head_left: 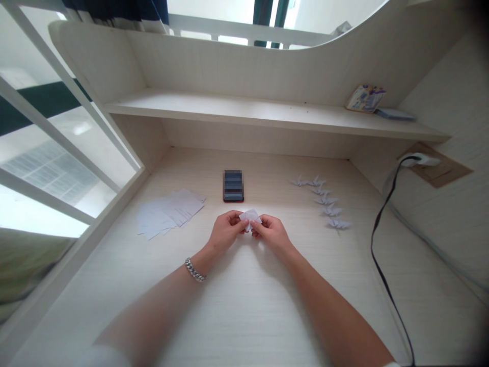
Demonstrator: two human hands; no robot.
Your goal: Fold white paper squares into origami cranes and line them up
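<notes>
A small folded piece of white paper [250, 214] is pinched between both hands, a little above the desk. My left hand [227, 228], with a chain bracelet on its wrist, grips the paper's left side between thumb and fingers. On the right side, my right hand [273, 230] holds it the same way. The fingertips hide the paper's lower part. Just beyond the hands lies a phone [233, 186] with its screen lit. Over to the left is a spread of loose white paper sheets [171, 211]. Several folded white paper cranes [329, 210] stand in a line at the right.
A long shelf [237, 109] runs above the back of the desk [244, 306], with a small box [365, 98] at its right end. A black cable [376, 260] hangs from the wall socket [439, 168] down across the right side. White rails [57, 132] border the left.
</notes>
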